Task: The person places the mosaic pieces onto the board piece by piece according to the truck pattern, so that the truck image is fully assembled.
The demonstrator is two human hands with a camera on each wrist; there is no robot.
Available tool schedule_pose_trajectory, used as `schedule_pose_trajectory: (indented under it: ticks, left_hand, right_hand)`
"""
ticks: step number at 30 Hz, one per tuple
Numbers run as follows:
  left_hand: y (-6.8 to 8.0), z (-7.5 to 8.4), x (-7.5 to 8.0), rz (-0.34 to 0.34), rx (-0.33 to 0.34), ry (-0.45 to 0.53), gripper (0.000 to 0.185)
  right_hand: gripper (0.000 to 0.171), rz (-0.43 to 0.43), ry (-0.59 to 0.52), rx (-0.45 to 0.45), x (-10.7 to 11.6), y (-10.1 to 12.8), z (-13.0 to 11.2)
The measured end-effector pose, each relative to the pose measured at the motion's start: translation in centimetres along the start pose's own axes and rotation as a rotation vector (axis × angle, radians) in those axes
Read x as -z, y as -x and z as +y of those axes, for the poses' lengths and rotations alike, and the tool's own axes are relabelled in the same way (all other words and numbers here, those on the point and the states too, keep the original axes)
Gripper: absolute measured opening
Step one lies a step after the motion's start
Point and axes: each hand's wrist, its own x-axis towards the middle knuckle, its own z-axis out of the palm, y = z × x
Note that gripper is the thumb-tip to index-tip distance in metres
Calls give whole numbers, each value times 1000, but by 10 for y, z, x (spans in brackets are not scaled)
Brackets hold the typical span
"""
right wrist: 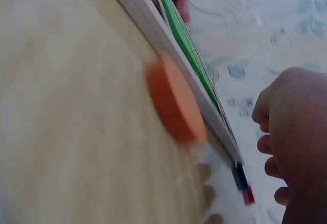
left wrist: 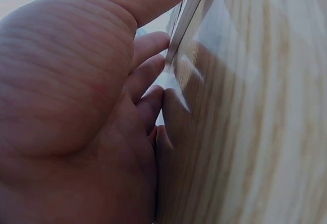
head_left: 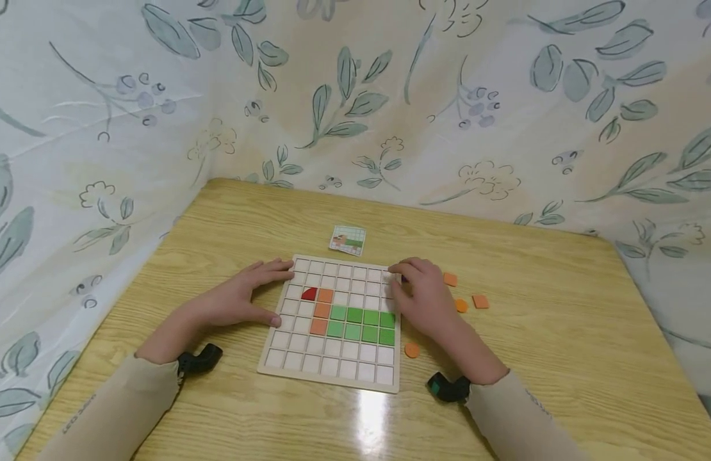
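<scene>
A square wooden grid board (head_left: 326,378) lies on the table, holding a red piece (head_left: 309,294) with one curved edge, a column of orange squares (head_left: 321,310) and two rows of green squares (head_left: 369,317). At the board's left edge, my left hand (head_left: 234,298) rests with fingers spread, thumb and fingertips at the rim. My right hand (head_left: 427,298) is at the upper right edge, its fingers loosely bent, index fingertip over the corner; nothing shows in its grasp. In the right wrist view, a blue piece (right wrist: 239,177) and a red piece (right wrist: 248,195) appear beyond the board's end.
A small picture card (head_left: 348,240) lies behind the board. Right of it are orange squares (head_left: 480,301) and orange discs (head_left: 412,349), one close to the board's edge. Patterned cloth (head_left: 355,96) hangs behind the wooden table (head_left: 540,358).
</scene>
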Motion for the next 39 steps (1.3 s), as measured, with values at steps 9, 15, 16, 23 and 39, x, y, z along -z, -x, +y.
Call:
schedule_pose_trajectory:
  ticks: [9,15,16,23,39]
  left_hand:
    - [-1,0,-1,-3,4,13,88]
    - [-2,-4,-1,-3,-14,19,90]
    - [-2,-4,-1,-4,-16,21,90]
    - [-1,-3,-2,-1,3,28,90]
    - [-1,-2,3,-5,-12,-3,88]
  right_hand:
    - [19,45,75,-100,8,-9,36]
    - [22,22,165,-111,7,-11,39]
    - [22,13,172,-116,7,-11,40]
    - [13,6,158,-130,6,-11,42]
    - [18,89,164,-222,6,-11,43]
